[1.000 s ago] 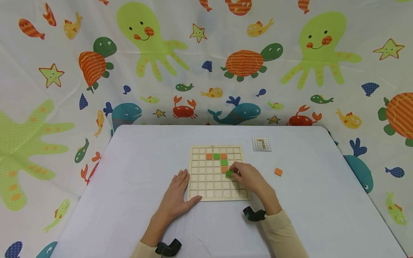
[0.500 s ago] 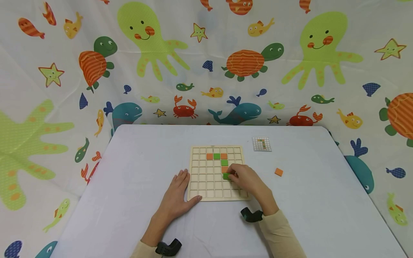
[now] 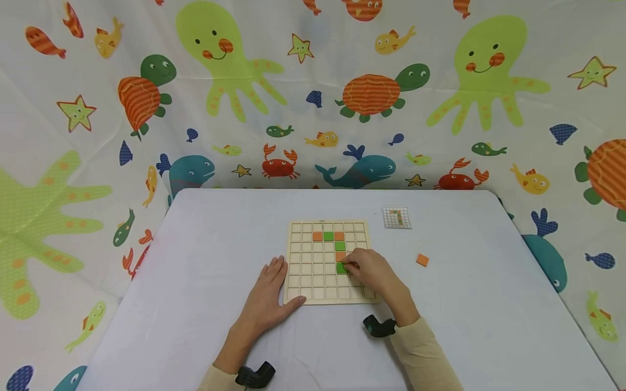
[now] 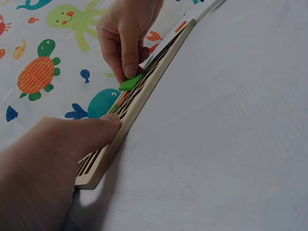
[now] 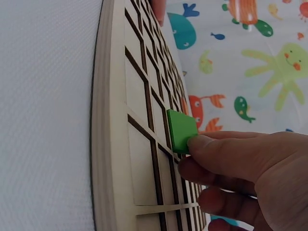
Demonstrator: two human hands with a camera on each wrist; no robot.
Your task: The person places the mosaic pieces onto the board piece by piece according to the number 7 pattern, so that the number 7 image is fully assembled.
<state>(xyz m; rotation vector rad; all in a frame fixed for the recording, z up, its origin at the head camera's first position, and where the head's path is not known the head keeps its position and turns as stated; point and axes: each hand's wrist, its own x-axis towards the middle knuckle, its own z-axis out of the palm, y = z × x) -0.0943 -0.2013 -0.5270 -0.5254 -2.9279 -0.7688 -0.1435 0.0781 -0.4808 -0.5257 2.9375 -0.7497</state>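
A wooden grid board (image 3: 313, 281) lies on the white table. My left hand (image 3: 265, 296) rests at its left edge, fingers straight, with the thumb on the front-left corner. With thumb and fingertips my right hand (image 3: 374, 270) pinches a green square tile (image 5: 182, 131), held slightly tilted over a cell just below an orange tile (image 3: 340, 256). In the row near the top sit an orange tile (image 3: 318, 236), a green tile (image 3: 328, 236) and another orange tile (image 3: 339, 236). One more green tile (image 3: 339, 246) lies beneath the right-hand one.
A loose orange tile (image 3: 423, 260) lies on the table right of the board. Behind it is a small pattern card (image 3: 396, 217) printed with a grid of coloured squares. A curtain (image 3: 293, 108) with sea animals hangs behind the table.
My right hand has moved slightly left with the green tile, bringing it over the cell below the orange one. The left hand has stayed in place.
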